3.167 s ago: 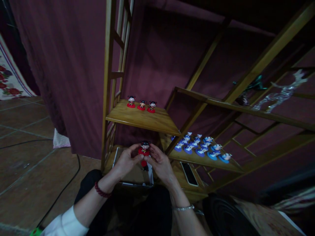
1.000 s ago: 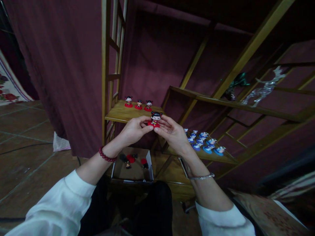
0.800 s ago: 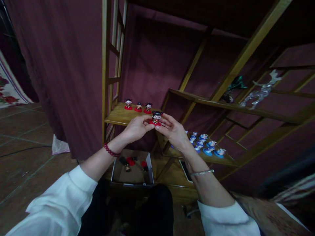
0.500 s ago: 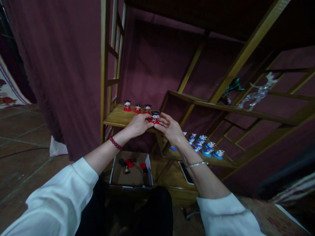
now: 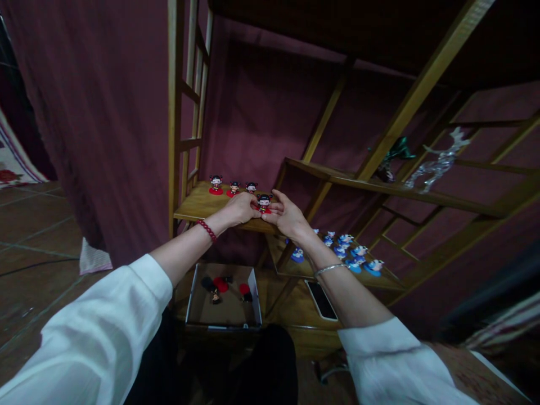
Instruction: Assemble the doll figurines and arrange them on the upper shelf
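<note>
The black-haired figurine [image 5: 264, 202] is upright between my two hands, its face towards me, over the front right part of the wooden shelf [image 5: 194, 205]. I can't tell whether its red base touches the wood. My left hand [image 5: 242, 208] pinches the base from one side; my right hand [image 5: 290, 218] grips it from the other, index finger raised beside the head.

Just beyond my left hand and to its left, three similar figurines [image 5: 234, 188] stand in a row on the same shelf. Below that hand, well apart from it, sits an open box [image 5: 228, 316] with small black-and-red pieces [image 5: 216, 295] lying in it.

Below and to the right of my right hand, blue-and-white figurines [image 5: 356, 260] stand in rows on a lower shelf [image 5: 283, 263], some partly hidden by my wrist. Lower again is a phone [image 5: 321, 300], near my right forearm. Farther right, higher than my hand, stands a clear deer ornament [image 5: 439, 162].
</note>
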`<state>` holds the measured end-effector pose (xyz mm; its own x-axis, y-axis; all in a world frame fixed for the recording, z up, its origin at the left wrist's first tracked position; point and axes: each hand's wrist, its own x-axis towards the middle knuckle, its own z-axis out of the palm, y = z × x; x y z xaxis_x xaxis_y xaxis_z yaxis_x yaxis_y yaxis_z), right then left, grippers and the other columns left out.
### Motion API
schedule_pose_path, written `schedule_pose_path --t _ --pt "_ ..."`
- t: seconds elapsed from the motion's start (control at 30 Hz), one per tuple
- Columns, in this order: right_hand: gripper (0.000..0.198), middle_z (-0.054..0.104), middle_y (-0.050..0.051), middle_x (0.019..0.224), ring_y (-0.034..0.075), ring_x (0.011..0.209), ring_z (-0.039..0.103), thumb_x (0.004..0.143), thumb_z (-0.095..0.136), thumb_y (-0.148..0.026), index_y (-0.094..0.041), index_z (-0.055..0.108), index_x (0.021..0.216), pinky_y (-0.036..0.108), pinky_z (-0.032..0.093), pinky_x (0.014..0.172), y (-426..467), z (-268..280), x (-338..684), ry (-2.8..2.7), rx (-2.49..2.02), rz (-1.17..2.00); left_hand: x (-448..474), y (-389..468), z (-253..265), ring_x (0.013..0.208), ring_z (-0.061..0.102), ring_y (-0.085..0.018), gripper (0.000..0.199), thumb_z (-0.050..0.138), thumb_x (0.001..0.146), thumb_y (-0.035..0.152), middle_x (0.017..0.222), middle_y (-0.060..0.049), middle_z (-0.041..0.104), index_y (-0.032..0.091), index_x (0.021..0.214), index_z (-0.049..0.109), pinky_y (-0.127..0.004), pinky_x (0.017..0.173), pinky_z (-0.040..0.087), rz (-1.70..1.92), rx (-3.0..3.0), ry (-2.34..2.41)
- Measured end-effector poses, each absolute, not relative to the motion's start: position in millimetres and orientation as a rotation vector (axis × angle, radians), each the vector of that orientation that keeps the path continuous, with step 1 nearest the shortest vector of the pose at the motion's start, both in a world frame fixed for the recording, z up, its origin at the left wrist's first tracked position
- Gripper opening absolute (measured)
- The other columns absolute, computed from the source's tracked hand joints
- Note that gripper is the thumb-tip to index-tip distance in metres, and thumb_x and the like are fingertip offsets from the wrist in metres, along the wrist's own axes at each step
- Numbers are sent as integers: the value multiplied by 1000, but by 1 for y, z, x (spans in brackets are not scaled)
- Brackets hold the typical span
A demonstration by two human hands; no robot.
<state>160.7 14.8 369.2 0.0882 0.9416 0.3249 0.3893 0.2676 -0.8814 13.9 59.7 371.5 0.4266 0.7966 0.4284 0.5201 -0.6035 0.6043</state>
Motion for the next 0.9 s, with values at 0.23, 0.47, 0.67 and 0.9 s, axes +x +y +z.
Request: schedule_pose_path --t 0.23,0.47,0.67,0.9 --pt "83 68 6 96 16 81 64 64 71 -15 -16 30 136 34 50 82 26 368 167 -1633 -1476 410 20 60 379 72 58 -16 18 67 64 21 73 -1 65 15 81 68 -23 65 43 917 2406 1213" --pt "82 69 6 96 18 86 64 65 71 -22 -16 31 136 32 49 81 34 370 171 -1652 -1627 249 28 66 382 78 60 -17 21 65 67 24 78 -2 66 16 86 68 -23 70 44 830 2450 1290" --pt "77 69 6 96 18 86 64 67 70 -22 -16 34 135 30 49 80 43 370 173 -1638 -1696 138 38 67 385 90 62 -22 23 62 71 23 92 -11 68 15 93 67 -27 77 46 784 2473 1390" --pt "64 67 9 101 17 87 64 71 62 -13 -16 38 131 31 48 84 40 368 171 -1643 -1694 35 43 62 389 94 62 -24 24 59 75 23 96 -15 67 12 95 65 -29 78 47 745 2492 1469"
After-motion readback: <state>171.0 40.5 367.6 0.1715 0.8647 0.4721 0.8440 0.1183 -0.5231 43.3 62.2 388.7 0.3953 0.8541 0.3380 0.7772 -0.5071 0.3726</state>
